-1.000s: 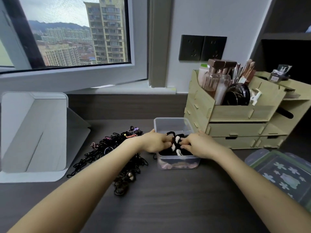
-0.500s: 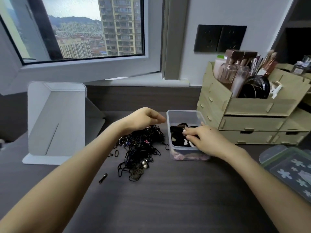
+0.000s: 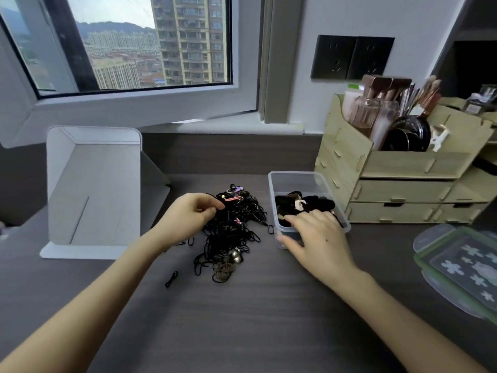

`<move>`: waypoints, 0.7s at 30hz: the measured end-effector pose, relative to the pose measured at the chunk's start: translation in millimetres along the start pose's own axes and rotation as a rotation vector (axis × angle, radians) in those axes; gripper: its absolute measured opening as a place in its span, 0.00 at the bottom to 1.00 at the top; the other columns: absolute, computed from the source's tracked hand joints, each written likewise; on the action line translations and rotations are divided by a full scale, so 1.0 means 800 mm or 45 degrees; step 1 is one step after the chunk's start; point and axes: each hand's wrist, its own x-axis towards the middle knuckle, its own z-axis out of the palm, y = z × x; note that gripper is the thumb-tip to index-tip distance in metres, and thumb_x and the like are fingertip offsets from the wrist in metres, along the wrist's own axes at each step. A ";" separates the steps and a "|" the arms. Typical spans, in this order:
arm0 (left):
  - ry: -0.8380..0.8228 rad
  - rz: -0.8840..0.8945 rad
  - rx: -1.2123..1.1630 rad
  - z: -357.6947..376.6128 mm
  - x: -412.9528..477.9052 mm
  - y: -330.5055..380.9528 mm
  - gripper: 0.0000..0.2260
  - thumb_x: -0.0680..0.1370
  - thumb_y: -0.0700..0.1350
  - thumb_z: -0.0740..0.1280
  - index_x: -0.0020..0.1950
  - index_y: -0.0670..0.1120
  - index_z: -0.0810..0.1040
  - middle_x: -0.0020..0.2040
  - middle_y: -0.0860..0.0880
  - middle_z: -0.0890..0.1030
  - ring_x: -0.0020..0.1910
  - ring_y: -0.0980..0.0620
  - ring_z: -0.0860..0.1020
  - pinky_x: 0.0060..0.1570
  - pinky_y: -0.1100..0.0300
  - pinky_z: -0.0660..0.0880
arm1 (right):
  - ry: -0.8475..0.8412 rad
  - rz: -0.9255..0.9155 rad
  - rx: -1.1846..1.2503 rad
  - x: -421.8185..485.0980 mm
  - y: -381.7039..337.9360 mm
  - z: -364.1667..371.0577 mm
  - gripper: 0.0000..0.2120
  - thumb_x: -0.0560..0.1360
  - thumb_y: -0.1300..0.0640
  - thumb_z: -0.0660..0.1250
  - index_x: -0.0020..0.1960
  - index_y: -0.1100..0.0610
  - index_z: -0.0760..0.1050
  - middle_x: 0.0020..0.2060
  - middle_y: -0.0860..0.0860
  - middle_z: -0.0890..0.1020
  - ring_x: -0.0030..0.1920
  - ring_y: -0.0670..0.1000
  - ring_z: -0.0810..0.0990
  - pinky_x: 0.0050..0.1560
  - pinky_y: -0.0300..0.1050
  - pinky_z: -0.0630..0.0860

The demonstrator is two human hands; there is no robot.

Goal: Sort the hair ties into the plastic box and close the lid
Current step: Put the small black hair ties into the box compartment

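Home dressing desk, makeup organiser (image 3: 403,162), high-rise window (image 3: 134,44)

A messy pile of hair ties (image 3: 231,232), mostly thin black loops with a few pink and brown ones, lies on the dark desk, with one small black tie (image 3: 171,278) alone at about 7 o'clock from the pile. At 3 o'clock from the pile stands the clear plastic box (image 3: 301,181), open on top, with fat black ties (image 3: 304,203) already inside. The lid (image 3: 462,267), clear with a green rim and white flower shapes, lies flat, well apart from the box at about 4 o'clock.
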 end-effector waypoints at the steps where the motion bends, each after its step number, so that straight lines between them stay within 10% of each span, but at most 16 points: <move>1: 0.012 0.002 -0.025 0.004 0.000 0.004 0.09 0.76 0.39 0.63 0.48 0.50 0.82 0.50 0.46 0.84 0.50 0.45 0.81 0.55 0.50 0.75 | -0.012 0.006 -0.031 0.004 -0.002 0.002 0.12 0.65 0.49 0.74 0.43 0.56 0.82 0.33 0.49 0.82 0.36 0.54 0.80 0.39 0.46 0.75; 7: 0.038 0.032 -0.108 0.008 -0.009 0.007 0.10 0.76 0.40 0.63 0.47 0.52 0.82 0.49 0.44 0.84 0.49 0.38 0.80 0.52 0.44 0.76 | 0.003 -0.066 -0.187 -0.008 0.001 -0.006 0.08 0.62 0.57 0.72 0.29 0.54 0.74 0.27 0.48 0.77 0.30 0.53 0.76 0.39 0.45 0.63; 11: 0.100 0.013 -0.068 0.002 -0.017 -0.002 0.11 0.76 0.38 0.62 0.47 0.49 0.82 0.50 0.47 0.83 0.49 0.47 0.81 0.48 0.57 0.75 | -0.099 -0.021 -0.251 -0.038 0.015 -0.034 0.09 0.58 0.58 0.75 0.28 0.53 0.75 0.26 0.47 0.77 0.30 0.53 0.78 0.38 0.46 0.74; 21: 0.081 -0.017 -0.059 0.015 -0.037 -0.011 0.10 0.76 0.37 0.62 0.48 0.46 0.82 0.49 0.46 0.83 0.43 0.52 0.78 0.41 0.60 0.72 | -0.396 0.231 -0.482 -0.064 0.040 -0.083 0.13 0.72 0.42 0.64 0.46 0.50 0.79 0.48 0.46 0.80 0.53 0.50 0.78 0.56 0.46 0.64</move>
